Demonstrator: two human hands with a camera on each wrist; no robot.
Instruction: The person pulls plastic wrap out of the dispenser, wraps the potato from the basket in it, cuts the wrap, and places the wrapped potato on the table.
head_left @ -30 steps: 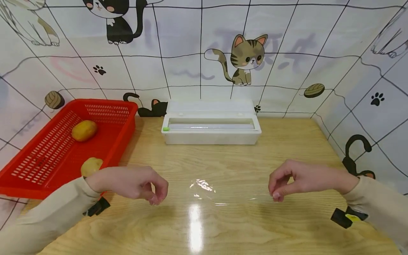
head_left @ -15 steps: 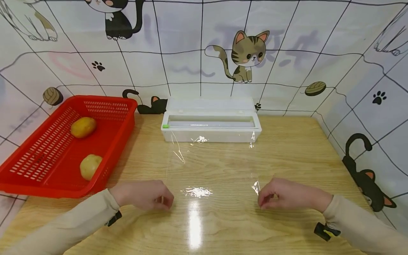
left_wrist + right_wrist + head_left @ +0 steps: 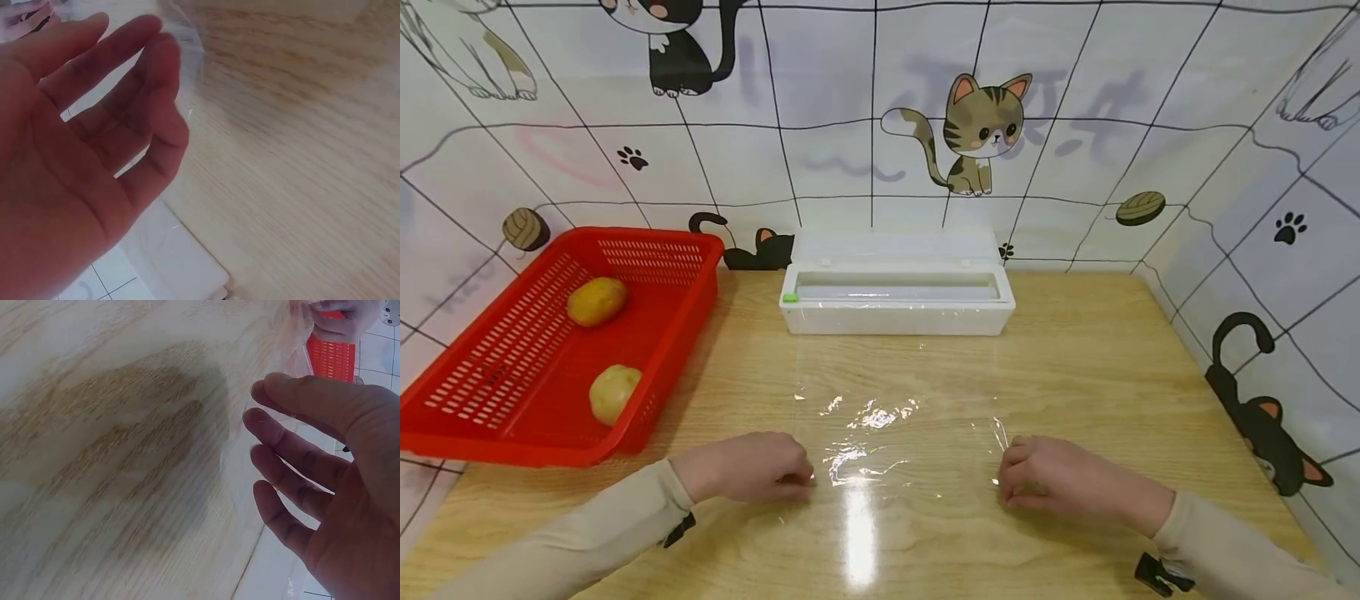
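Observation:
A sheet of clear plastic wrap (image 3: pixel 880 417) runs from the white wrap dispenser (image 3: pixel 895 317) toward the front, wrinkled and shiny over the wooden table. My left hand (image 3: pixel 752 468) is low at the sheet's left edge. In the left wrist view its thumb stands apart from the index fingertip, with the film just beyond the fingertips. At the opposite edge, my right hand (image 3: pixel 1063 483) pinches the film between thumb and index finger, its other fingers loosely spread in the right wrist view.
A red plastic basket (image 3: pixel 681 333) on the left contains two potatoes, one darker yellow potato (image 3: pixel 597 302) and one paler potato (image 3: pixel 613 393). Behind the table (image 3: pixel 1112 358) rises a wall covering printed with cats. The dispenser's lid stands raised against it.
Both hands have come toward the front edge and lower, drawing the wrap out from the dispenser. Over the last half second the sheet has sunk and wrinkled, and the left thumb and index finger have parted.

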